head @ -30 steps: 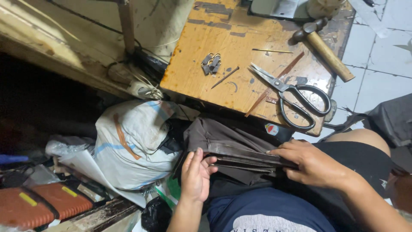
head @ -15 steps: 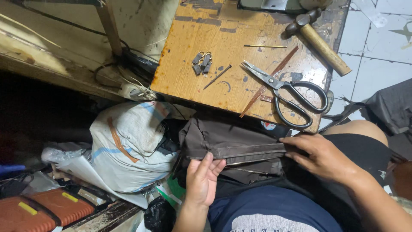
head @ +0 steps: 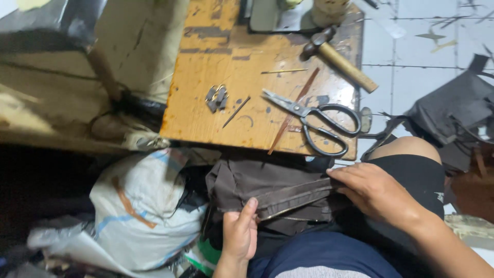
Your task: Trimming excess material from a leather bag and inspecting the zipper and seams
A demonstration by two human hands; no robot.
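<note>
A white woven sack (head: 141, 206) with orange and blue stripes lay bulging below the bench's near left corner, just beside the brown zippered bag (head: 267, 193); what it held could not be told. The bag rested on the person's lap, below the near edge of the worn yellow bench (head: 206, 110). The left hand (head: 240, 234) pinched the bag's zipper seam, thumb on top. The right hand (head: 378, 193) pressed and gripped the seam's other end. On the bench, black-handled scissors (head: 316, 121) lay near the right near corner, a hammer (head: 337, 56) towards the far right edge, and small metal clips (head: 216, 97) sat mid-bench with bare wood around them. A dark bag (head: 453, 113) lay on the tiled floor beyond the right edge.
</note>
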